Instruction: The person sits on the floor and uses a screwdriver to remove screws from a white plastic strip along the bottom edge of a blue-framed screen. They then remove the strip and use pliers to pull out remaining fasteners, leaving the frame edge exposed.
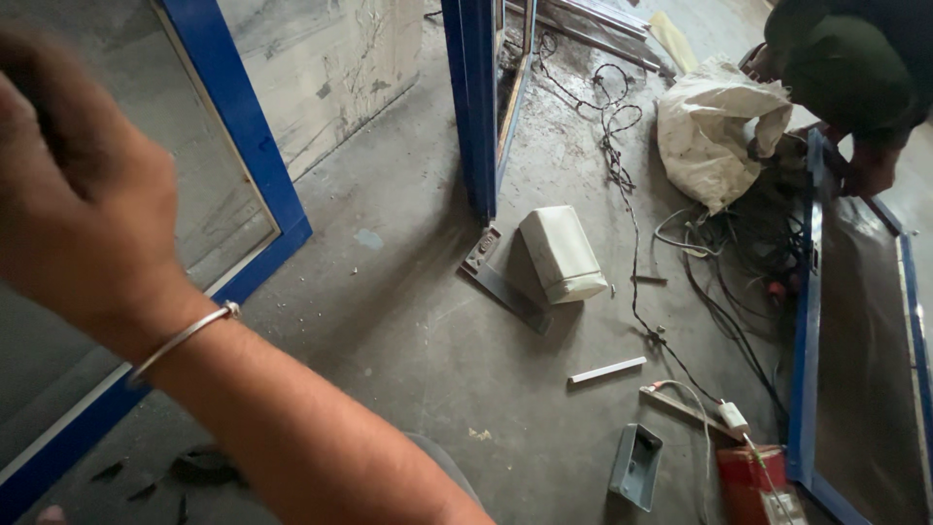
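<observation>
My right hand (68,185) is raised close to the camera at the upper left and is blurred. Its back faces me and its fingers run out of sight, so I cannot tell its grip. A thin metal bangle (185,335) circles the wrist, and the forearm crosses down to the bottom middle. The hand is in front of a blue-framed glass panel (243,126) that leans at the left. My left hand is not visible.
A blue upright frame (471,97) stands on the concrete floor, with a metal bracket (501,282) and a cream box (562,255) at its foot. Tangled cables (622,165), a white sack (714,126), a grey tray (637,465) and a red box (753,486) lie rightward. Another person (846,68) crouches over a second blue-framed panel (807,321).
</observation>
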